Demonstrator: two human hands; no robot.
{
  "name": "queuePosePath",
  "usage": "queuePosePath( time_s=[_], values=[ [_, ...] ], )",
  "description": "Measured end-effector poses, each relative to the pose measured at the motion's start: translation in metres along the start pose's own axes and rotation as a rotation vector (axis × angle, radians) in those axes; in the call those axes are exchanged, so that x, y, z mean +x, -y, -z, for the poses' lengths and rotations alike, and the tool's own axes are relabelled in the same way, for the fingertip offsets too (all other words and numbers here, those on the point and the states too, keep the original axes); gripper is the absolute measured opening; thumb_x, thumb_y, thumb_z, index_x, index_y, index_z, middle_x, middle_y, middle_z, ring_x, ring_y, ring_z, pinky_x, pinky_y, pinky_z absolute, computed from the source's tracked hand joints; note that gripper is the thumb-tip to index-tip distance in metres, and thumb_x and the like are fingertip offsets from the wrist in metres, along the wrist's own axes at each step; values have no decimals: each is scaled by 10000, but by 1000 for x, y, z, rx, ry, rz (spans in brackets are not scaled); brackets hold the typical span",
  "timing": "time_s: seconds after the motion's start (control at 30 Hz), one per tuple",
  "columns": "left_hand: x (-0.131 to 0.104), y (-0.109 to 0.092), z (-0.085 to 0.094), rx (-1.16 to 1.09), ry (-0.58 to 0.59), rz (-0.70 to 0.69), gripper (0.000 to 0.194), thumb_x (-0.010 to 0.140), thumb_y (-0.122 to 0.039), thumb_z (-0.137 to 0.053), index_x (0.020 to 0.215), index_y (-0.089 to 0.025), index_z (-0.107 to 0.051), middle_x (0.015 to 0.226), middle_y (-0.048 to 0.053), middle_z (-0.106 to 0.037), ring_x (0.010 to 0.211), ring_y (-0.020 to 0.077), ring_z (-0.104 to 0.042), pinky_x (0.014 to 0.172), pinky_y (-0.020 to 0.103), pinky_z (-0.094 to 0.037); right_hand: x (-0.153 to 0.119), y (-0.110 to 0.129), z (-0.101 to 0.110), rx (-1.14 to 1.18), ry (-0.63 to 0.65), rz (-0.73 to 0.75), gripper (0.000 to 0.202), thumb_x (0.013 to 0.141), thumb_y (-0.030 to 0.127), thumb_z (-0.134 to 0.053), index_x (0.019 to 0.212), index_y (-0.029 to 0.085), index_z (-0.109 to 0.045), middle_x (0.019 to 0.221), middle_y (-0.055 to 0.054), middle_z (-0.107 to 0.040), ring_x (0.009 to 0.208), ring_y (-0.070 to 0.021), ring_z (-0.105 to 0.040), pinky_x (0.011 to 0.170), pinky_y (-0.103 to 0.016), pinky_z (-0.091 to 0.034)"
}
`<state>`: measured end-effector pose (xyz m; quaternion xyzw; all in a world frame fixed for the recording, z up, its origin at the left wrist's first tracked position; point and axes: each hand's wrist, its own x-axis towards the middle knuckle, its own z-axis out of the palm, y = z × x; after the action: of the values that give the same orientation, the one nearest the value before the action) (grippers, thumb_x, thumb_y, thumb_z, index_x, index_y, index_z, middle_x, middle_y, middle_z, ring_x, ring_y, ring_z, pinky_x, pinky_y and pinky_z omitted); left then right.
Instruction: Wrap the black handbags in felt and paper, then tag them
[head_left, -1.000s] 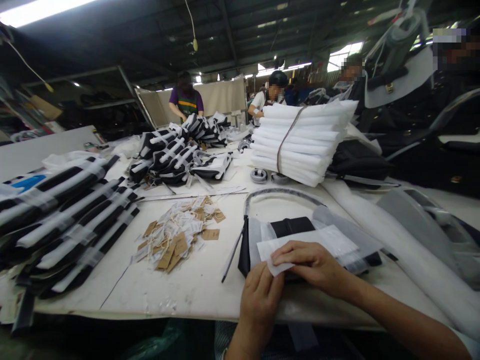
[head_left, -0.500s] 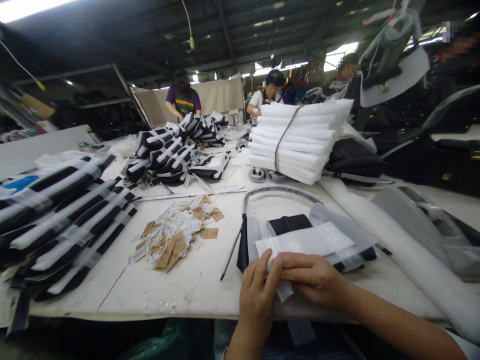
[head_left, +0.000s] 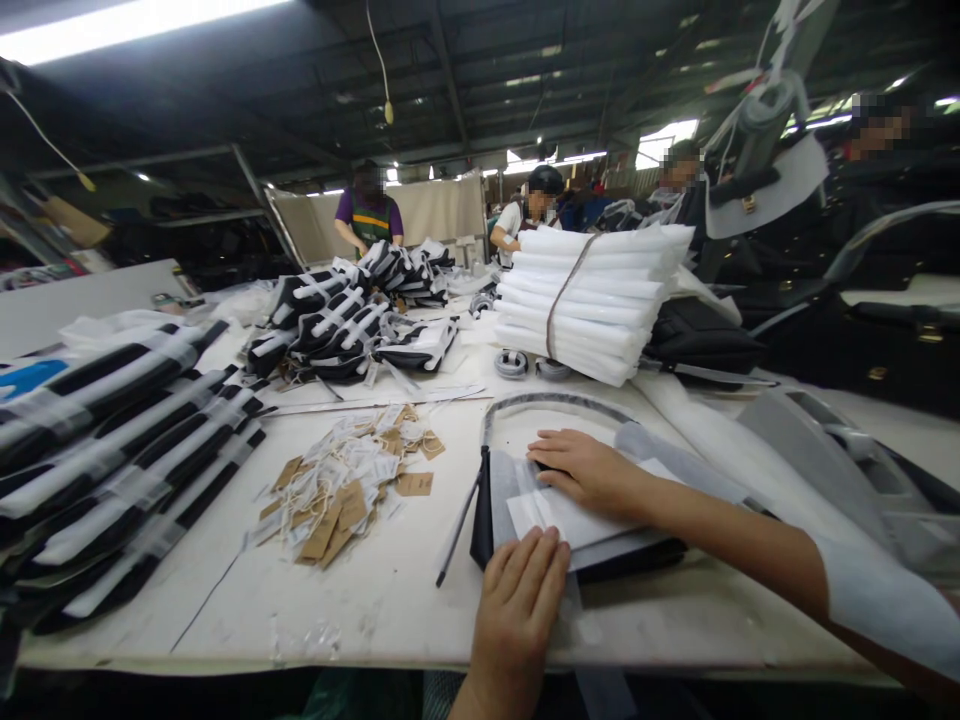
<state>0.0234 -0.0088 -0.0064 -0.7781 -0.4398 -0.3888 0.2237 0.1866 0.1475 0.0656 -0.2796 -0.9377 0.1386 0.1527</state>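
A black handbag (head_left: 484, 515) lies in front of me, its body covered with pale wrapping sheet and its sleeved handle (head_left: 551, 400) arched away from me. On top of it is a folded white sheet (head_left: 529, 515). My left hand (head_left: 521, 590) presses its fingertips on the near left edge of that sheet, fingers lying side by side. Farther up the bag, my right hand (head_left: 589, 475) rests flat with fingers stretched out, covering part of the wrapping. Neither hand shows anything gripped. A translucent strip (head_left: 600, 690) hangs at the table edge below the bag.
Brown paper tags (head_left: 349, 505) with strings lie heaped left of the bag. Wrapped black pieces (head_left: 142, 450) are stacked farther left. A tied bundle of white sheets (head_left: 592, 300) stands behind, and a white foam roll (head_left: 697, 440) slants on the right. Two co-workers stand across the table.
My right hand has moved from beside my left hand up onto the bag's far part and flattened. My left hand has loosened from a pinch and lies on the sheet's edge.
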Motion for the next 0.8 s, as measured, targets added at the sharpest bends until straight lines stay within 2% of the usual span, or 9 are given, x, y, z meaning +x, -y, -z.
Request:
queuePosePath(
  time_s=[0.1,0.2,0.37,0.43,0.53,0.57,0.7,0.77,0.8],
  values=[
    [0,0,-2,4,-19,-13,384,1036,-97,-325,1202,-129,-669,1271,48,-689,1259,208,-576,1029,347,-431,22,-10,-11,-6,184,-24,336,986,326,-462,1148,162,-706,1181,-138,-709,1170,-284,-604,1039,-447,-411],
    [1,1,-2,5,-22,-9,390,1036,-86,-319,1198,-132,-670,1252,34,-700,1226,181,-598,1050,328,-406,38,-16,-18,16,259,-26,361,988,351,-441,993,154,-744,1048,-139,-733,976,-250,-660,903,-359,-465],
    [1,1,0,9,-14,-10,401,1037,-83,-309,1199,-136,-672,1235,24,-709,1186,156,-622,1064,302,-389,54,-27,-20,72,311,-62,341,962,324,-463,824,160,-728,865,-76,-730,817,-201,-636,760,-280,-458],
    [1,0,0,7,-11,-12,401,1040,-92,-309,1201,-142,-672,1230,19,-711,1178,155,-627,1053,296,-396,55,-30,-18,103,304,-86,328,971,312,-442,936,165,-733,837,-47,-728,783,-187,-635,728,-268,-465],
    [-1,-1,0,9,-3,-18,387,1041,-103,-321,1207,-146,-669,1234,21,-709,1180,163,-627,1031,303,-413,58,-32,-16,137,262,-107,351,971,259,-426,1221,177,-658,956,-46,-748,873,-189,-664,785,-281,-488],
    [-1,0,-1,12,0,-18,383,1038,-101,-327,1209,-145,-666,1237,23,-708,1181,165,-627,1024,306,-418,61,-30,-15,142,250,-105,361,965,236,-427,1246,179,-648,996,-56,-752,907,-195,-671,814,-292,-493],
    [-1,1,0,12,16,-7,390,1030,-87,-319,1214,-144,-659,1236,27,-708,1175,166,-631,1004,312,-435,62,-15,-12,153,199,-58,308,931,196,-489,1138,177,-717,1089,-99,-752,994,-238,-687,898,-345,-503],
    [0,1,1,5,29,-3,402,1027,-80,-304,1219,-141,-652,1241,27,-705,1178,168,-630,1000,316,-440,45,-1,-6,161,113,-44,334,945,213,-497,1227,181,-674,1228,-115,-703,1128,-251,-642,998,-384,-467],
    [0,1,1,1,35,-2,402,1026,-81,-303,1223,-139,-649,1247,27,-702,1180,171,-629,1000,320,-441,31,6,-3,168,28,-32,343,962,227,-488,1262,179,-648,1273,-120,-679,1176,-246,-616,1036,-393,-445]
  ],
)
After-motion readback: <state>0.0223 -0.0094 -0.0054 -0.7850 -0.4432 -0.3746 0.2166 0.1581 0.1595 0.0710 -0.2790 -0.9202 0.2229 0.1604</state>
